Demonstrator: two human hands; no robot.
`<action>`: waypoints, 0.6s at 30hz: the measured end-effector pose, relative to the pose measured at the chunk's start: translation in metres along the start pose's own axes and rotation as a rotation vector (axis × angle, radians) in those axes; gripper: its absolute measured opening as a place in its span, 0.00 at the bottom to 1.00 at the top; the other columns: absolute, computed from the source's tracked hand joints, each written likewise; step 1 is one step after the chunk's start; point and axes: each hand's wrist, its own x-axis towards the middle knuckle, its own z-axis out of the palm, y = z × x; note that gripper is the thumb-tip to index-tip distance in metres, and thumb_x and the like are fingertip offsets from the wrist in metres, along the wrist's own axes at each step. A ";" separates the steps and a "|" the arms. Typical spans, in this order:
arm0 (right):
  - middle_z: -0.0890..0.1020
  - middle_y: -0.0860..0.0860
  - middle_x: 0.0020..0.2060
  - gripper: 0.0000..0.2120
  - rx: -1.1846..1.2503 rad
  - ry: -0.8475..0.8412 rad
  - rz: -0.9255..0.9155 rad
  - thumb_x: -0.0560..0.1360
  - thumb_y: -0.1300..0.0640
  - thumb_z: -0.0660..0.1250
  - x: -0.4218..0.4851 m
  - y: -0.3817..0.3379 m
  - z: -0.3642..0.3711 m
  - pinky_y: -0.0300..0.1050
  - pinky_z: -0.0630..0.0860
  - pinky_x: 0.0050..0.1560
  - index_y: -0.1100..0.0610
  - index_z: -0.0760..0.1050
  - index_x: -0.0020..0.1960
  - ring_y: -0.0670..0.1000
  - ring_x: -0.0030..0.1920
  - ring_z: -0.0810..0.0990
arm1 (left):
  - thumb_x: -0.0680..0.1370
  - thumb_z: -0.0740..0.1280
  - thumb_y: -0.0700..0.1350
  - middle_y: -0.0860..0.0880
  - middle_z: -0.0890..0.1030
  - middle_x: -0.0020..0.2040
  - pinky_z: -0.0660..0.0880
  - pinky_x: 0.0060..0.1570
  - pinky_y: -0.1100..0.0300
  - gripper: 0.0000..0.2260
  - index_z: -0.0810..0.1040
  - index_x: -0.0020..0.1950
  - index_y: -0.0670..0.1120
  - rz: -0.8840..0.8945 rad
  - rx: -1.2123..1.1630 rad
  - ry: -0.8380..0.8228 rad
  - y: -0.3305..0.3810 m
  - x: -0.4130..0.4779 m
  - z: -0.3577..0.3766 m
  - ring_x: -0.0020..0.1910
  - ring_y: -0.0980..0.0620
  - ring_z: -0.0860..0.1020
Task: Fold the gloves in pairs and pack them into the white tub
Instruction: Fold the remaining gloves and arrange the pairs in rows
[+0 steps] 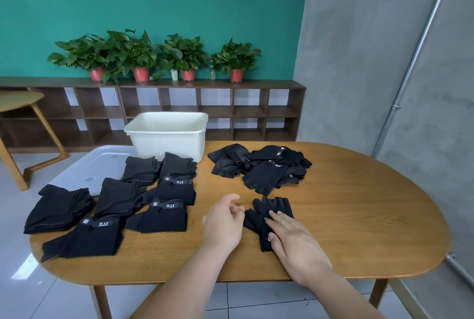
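Head view is showing my right hand (295, 239) lying flat, its fingers straight and pressing down on a black fingerless glove (275, 207) that is resting on the wooden table (359, 216); the glove's cut finger ends are sticking out just beyond my fingertips. My left hand (224, 223) is hovering just beside that glove, fingers loosely bent with their tips at its left edge, and I cannot tell whether they are pinching the fabric or only touching it. Farther past my right fingertips, a loose heap of gloves (259, 167) is lying unsorted. Off to the left of my left fingers, folded glove stacks (159, 218) are sitting in rows, several showing a "5.11" tab. Well beyond my left fingertips, the white tub (166, 139) is standing at the table's far edge, with a translucent lid (102, 164) lying to its left.
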 end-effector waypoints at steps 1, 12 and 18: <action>0.57 0.37 0.82 0.25 -0.003 -0.003 0.001 0.87 0.41 0.47 0.000 0.000 0.000 0.38 0.45 0.81 0.42 0.61 0.82 0.39 0.82 0.48 | 0.83 0.67 0.56 0.63 0.81 0.48 0.68 0.70 0.48 0.15 0.74 0.70 0.62 -0.012 0.031 -0.044 -0.001 0.000 0.000 0.52 0.62 0.78; 0.58 0.36 0.82 0.26 -0.025 0.007 0.015 0.86 0.39 0.45 0.000 0.000 0.000 0.38 0.46 0.80 0.41 0.62 0.81 0.39 0.82 0.49 | 0.82 0.71 0.46 0.58 0.82 0.39 0.79 0.56 0.55 0.11 0.81 0.63 0.58 0.064 -0.140 0.074 0.004 0.009 0.005 0.42 0.61 0.79; 0.58 0.36 0.82 0.25 -0.024 0.010 0.017 0.87 0.40 0.48 -0.001 -0.001 0.000 0.37 0.45 0.79 0.42 0.62 0.81 0.39 0.82 0.50 | 0.84 0.64 0.58 0.63 0.81 0.50 0.68 0.62 0.55 0.11 0.81 0.64 0.60 0.034 0.162 -0.026 -0.006 -0.004 0.001 0.52 0.61 0.77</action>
